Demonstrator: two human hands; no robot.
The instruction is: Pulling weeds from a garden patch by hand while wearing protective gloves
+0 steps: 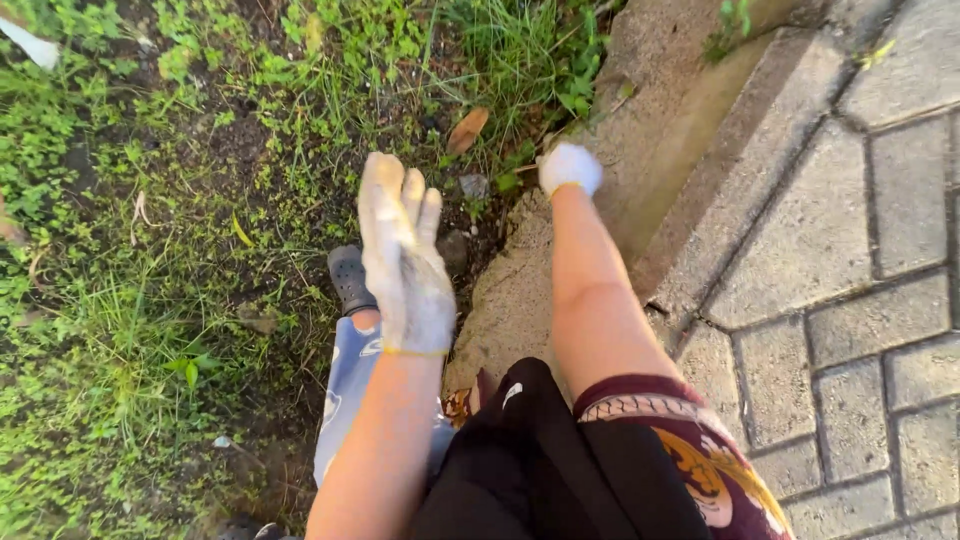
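The left hand [405, 262] wears a pale, dirt-smeared fabric glove with a thin yellow band at the cuff; its fingers are straight and loosely spread, holding nothing, raised in the air over the soil. The glove's long axis runs from the wrist at lower right up to the fingertips at upper left, so the fingers point away from the person, toward the weeds.

The right hand [569, 167] is in a cleaner white glove of the same kind, reached far forward and down to the spot where the dirt meets the concrete kerb [660, 150]. It looks bunched into a fist among the grass blades and low stems there (whether it pinches a stalk or only presses the ground cannot be told, since the fingers are turned away). The bare forearm stretches straight out behind it.

Just beyond the right hand lie a dry brown leaf [467, 130], long and curled, pointing up to the right, and a small grey stone [474, 185]. A dark rubber clog [351, 278] with round holes stands on the soil beside the left glove.

The ground at left is dark, crumbly earth under patchy green weeds [120, 330] and thin grass. At right the rough kerb slants upward, and beyond it lie grey rectangular paving blocks [880, 300] with narrow joints, lit by warm, low sunlight.
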